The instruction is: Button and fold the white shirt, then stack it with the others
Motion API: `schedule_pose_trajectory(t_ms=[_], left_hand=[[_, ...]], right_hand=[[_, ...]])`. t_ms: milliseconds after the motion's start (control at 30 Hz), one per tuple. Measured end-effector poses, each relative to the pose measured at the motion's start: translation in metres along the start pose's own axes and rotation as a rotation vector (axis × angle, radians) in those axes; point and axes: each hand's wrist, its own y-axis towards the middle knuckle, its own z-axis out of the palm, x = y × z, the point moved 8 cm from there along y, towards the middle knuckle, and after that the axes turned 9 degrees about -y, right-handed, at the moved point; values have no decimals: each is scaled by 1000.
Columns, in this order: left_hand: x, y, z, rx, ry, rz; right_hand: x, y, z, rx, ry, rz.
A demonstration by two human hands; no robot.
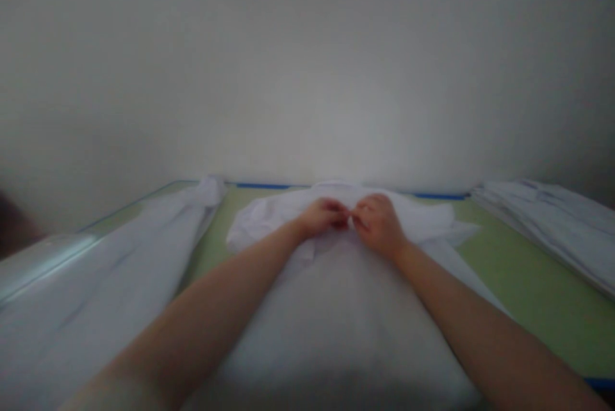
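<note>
Fingers first: the left hand and the right hand meet almost tip to tip, both closed down to a small pinch on the white garment. We can't tell whether there's a button or just a fold in there, it's too blurry. The garment lies right in front of us, with what looks like the collar at the far end, just beyond the hands, and loose cloth spreading to both sides.

Our read on the step: fiddly two-handed fingertip work on the upper middle of the garment. From here we'd say the next move calls for a light pinch and both hands working close together, without dragging the cloth into creases.

Further out, we've got another white garment stretched along the left and a pile of white cloth on the right, both well apart from the hands. Everything's on a green table with blue edging, up against a plain wall.
</note>
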Motion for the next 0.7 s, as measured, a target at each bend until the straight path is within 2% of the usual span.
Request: schedule_pose_trajectory(t_ms=[167, 433, 700], left_hand=[[4, 0, -1, -26, 49, -52], [-1, -1, 2, -12, 83, -87], [0, -3, 8, -13, -62, -159]], right_hand=[[13, 4, 0, 85, -95, -156], [11, 5, 9, 116, -100, -151], [13, 7, -1, 108, -88, -276]])
